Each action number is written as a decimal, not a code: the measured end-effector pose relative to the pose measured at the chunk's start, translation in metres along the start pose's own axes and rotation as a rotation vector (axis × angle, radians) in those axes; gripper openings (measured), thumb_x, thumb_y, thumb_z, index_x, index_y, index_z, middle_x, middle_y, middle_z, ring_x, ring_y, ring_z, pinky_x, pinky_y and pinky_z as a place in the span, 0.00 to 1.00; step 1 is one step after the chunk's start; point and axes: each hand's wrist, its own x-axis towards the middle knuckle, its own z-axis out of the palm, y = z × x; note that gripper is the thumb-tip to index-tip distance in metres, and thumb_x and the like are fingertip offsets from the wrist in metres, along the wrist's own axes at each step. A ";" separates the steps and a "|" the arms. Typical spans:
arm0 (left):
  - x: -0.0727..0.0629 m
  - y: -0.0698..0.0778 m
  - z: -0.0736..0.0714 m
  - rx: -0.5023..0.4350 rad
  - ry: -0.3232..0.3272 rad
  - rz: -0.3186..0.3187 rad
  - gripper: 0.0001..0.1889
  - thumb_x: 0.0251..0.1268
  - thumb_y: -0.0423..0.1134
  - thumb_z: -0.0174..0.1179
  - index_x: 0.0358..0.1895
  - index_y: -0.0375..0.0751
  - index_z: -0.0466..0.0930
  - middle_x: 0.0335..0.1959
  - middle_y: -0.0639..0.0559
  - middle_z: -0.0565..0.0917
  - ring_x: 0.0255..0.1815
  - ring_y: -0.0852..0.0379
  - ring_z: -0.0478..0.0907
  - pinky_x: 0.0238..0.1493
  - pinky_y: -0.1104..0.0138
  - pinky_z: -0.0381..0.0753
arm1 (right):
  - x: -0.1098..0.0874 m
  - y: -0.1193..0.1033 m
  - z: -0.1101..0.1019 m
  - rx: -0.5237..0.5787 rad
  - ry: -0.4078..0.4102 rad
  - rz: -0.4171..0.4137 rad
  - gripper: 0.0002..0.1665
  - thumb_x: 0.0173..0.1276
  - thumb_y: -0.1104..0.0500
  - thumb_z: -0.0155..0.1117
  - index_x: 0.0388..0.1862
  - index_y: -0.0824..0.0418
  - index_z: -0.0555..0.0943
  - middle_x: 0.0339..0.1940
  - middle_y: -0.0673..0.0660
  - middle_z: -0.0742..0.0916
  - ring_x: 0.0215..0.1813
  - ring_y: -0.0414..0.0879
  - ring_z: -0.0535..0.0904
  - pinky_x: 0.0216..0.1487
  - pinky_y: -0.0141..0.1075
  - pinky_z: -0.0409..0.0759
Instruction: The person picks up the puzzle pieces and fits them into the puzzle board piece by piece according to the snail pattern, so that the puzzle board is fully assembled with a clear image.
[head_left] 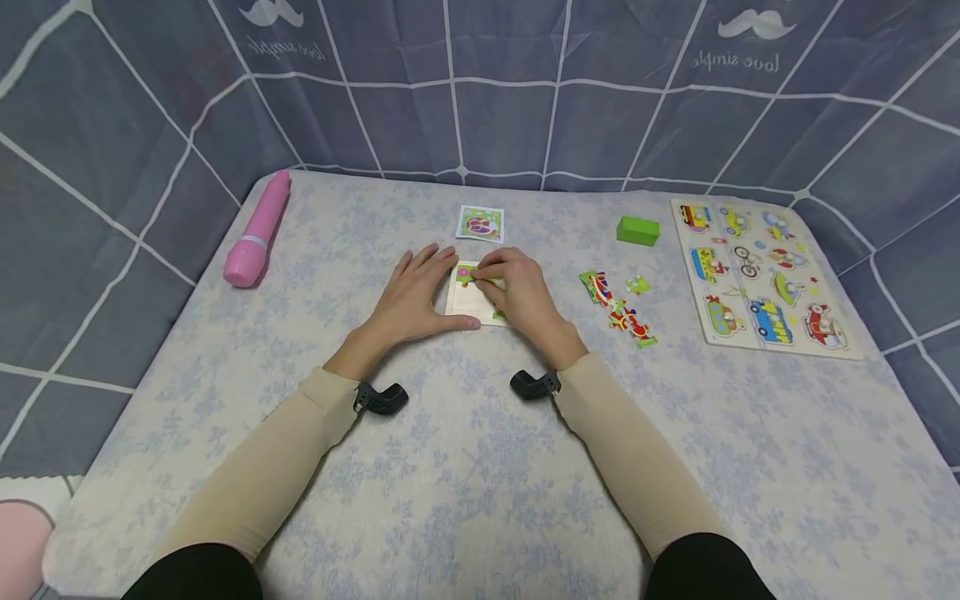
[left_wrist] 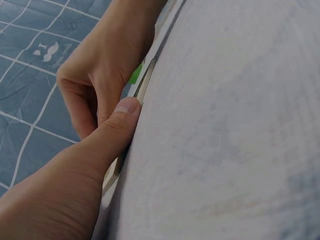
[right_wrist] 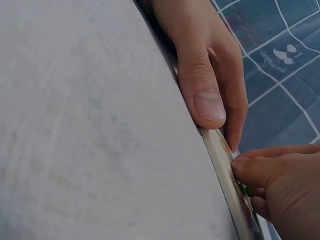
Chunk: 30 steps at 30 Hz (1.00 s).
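Note:
A small pale puzzle tray [head_left: 460, 302] lies flat between the two hands. My left hand [head_left: 411, 298] is spread beside it, fingers pointing away, with the thumb along the near edge. In the left wrist view that thumb [left_wrist: 117, 122] rests against the tray's rim. Over the tray, my right hand [head_left: 527, 298] has curled fingers and pinches a puzzle piece, mostly hidden; a bit of green [right_wrist: 244, 190] shows under the fingertips in the right wrist view. A green piece with a pink spot [head_left: 463, 274] sits in the tray's far left corner.
Several loose red and green puzzle pieces [head_left: 630, 322] lie to the right, near a green block [head_left: 637, 231]. A picture card [head_left: 481, 223] lies beyond the tray. A vehicle puzzle board [head_left: 738, 287] is at far right, a pink stick-shaped object [head_left: 258, 229] at far left.

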 end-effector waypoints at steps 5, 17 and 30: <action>0.000 -0.001 -0.001 -0.012 0.003 0.005 0.61 0.52 0.74 0.72 0.84 0.42 0.59 0.86 0.49 0.59 0.89 0.48 0.44 0.89 0.48 0.35 | 0.003 -0.005 -0.006 -0.080 -0.074 -0.020 0.13 0.76 0.60 0.68 0.55 0.61 0.91 0.56 0.59 0.88 0.61 0.54 0.81 0.64 0.46 0.82; -0.001 0.003 0.002 -0.031 0.014 -0.008 0.61 0.50 0.72 0.75 0.83 0.41 0.61 0.86 0.48 0.60 0.89 0.47 0.46 0.89 0.48 0.36 | -0.010 0.018 -0.034 0.105 0.071 0.061 0.16 0.74 0.65 0.68 0.59 0.62 0.89 0.55 0.61 0.90 0.56 0.55 0.86 0.60 0.49 0.85; 0.001 0.004 0.001 -0.027 0.023 -0.005 0.60 0.49 0.71 0.76 0.82 0.42 0.63 0.86 0.49 0.60 0.89 0.47 0.47 0.89 0.49 0.36 | -0.066 0.079 -0.114 0.104 0.285 0.294 0.15 0.76 0.65 0.66 0.58 0.64 0.88 0.54 0.65 0.90 0.54 0.60 0.86 0.61 0.53 0.86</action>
